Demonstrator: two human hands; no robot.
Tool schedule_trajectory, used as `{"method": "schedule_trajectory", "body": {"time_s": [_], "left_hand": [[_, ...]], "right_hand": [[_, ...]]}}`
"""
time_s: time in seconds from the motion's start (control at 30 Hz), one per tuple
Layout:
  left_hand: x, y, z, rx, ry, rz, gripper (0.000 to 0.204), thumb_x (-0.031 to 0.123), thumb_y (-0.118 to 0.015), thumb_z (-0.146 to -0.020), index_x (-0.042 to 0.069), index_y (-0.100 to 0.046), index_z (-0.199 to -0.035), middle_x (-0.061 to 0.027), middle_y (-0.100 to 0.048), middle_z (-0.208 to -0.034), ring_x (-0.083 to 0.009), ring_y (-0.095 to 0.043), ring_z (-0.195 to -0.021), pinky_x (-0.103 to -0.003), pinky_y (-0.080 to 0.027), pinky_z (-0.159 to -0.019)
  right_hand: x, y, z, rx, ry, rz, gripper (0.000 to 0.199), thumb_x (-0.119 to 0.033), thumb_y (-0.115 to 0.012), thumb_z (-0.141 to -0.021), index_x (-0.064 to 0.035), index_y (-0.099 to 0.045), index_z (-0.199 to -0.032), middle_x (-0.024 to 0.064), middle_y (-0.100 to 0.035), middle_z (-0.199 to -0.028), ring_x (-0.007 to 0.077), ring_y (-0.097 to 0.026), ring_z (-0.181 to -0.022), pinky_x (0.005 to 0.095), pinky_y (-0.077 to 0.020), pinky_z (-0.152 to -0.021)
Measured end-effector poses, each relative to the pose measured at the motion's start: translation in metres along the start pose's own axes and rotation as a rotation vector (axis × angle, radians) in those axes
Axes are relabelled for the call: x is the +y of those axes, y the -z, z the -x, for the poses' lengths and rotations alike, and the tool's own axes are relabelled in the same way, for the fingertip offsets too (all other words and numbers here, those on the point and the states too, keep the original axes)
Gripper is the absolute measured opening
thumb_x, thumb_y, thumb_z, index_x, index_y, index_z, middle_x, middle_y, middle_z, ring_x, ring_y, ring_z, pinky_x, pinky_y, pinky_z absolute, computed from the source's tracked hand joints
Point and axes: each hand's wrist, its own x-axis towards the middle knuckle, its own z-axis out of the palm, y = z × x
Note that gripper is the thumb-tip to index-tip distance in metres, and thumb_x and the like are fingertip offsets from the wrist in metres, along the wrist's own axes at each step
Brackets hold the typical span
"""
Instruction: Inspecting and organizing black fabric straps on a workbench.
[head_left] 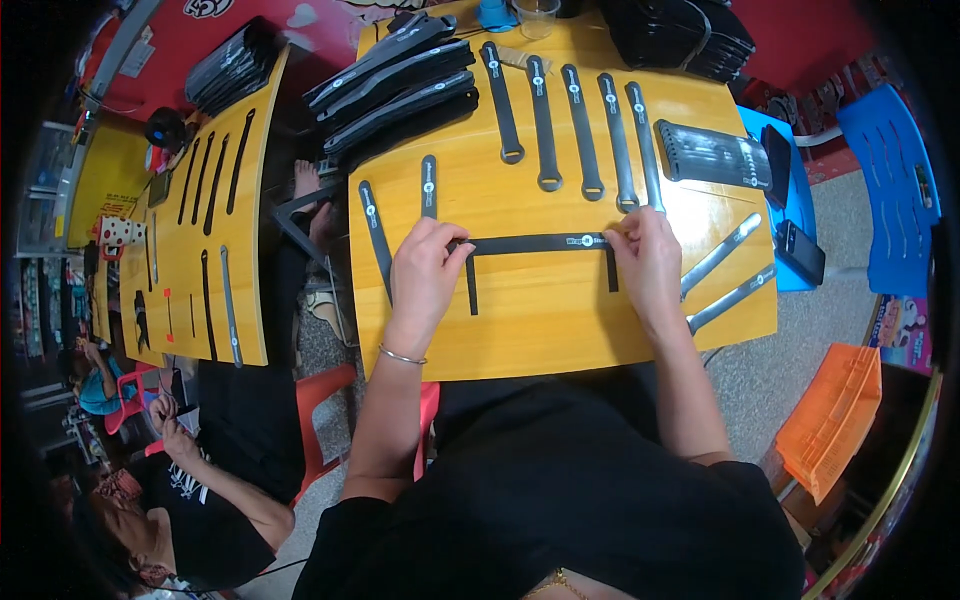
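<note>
A black strap [530,243] with white print is stretched level above the yellow table [540,345]. Its left end is pinched in my left hand [425,270], the other end in my right hand [648,265]. Below it, two narrow black strips [473,290] run toward me, one near each hand; I cannot tell whether they lie on the wood or join the strap. Just beyond my left hand lie two loose straps [429,188]. Two more straps [735,297] slant beside my right wrist. Farther off, several straps with slotted ends [545,125] lie in a row.
Stacks of bundled black straps [395,85] sit at the far left, with another dark stack [680,35] behind. A clear packet [712,153] lies far right. Blue chairs [890,180] and an orange crate [830,420] stand right. At left, a person [190,490] sits by another table [255,290].
</note>
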Motion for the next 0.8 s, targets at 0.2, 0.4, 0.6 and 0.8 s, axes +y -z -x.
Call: {"method": "schedule_trajectory", "body": {"time_s": [0.2,0.4,0.6,0.8], "left_hand": [[0.013,-0.007,0.016,0.153,-0.282,-0.31,0.022,0.004,-0.064,-0.08,-0.001,-0.064,-0.101,-0.0165,-0.058,-0.111,-0.0318,-0.054,-0.107,-0.039,-0.045,-0.09],[0.018,-0.025,0.037,-0.097,-0.348,-0.297,0.04,0.011,-0.059,-0.086,-0.009,-0.052,-0.12,-0.0246,-0.045,-0.134,-0.038,-0.039,-0.128,-0.043,-0.034,-0.106],[0.015,-0.02,0.04,-0.13,-0.327,-0.321,0.049,0.015,-0.06,-0.086,-0.007,-0.046,-0.128,-0.0244,-0.041,-0.138,-0.0379,-0.037,-0.13,-0.043,-0.031,-0.108],[0.006,0.012,0.027,0.253,-0.105,-0.455,0.046,0.012,-0.068,-0.079,-0.003,-0.049,-0.119,-0.0193,-0.054,-0.108,-0.034,-0.054,-0.1,-0.042,-0.044,-0.088]], "right_hand": [[0.0,0.002,0.006,0.051,0.097,0.023,0.022,-0.003,-0.067,-0.078,-0.0016,-0.057,-0.097,0.016,-0.057,-0.097,0.0306,-0.06,-0.083,0.0368,-0.0504,-0.071],[-0.029,-0.015,0.043,-0.343,0.553,0.262,0.072,-0.025,-0.071,-0.076,0.001,-0.039,-0.135,0.0168,-0.037,-0.143,0.0304,-0.034,-0.133,0.0443,-0.0261,-0.109],[-0.007,0.002,0.042,-0.307,0.41,0.5,0.073,-0.046,-0.055,-0.085,0.0009,-0.036,-0.138,0.0155,-0.035,-0.145,0.0278,-0.028,-0.138,0.0484,-0.0165,-0.112],[-0.008,0.016,0.03,-0.257,0.399,0.29,0.058,-0.026,-0.062,-0.085,-0.0029,-0.041,-0.134,0.0156,-0.039,-0.141,0.0303,-0.032,-0.135,0.0499,-0.0194,-0.111]]}}
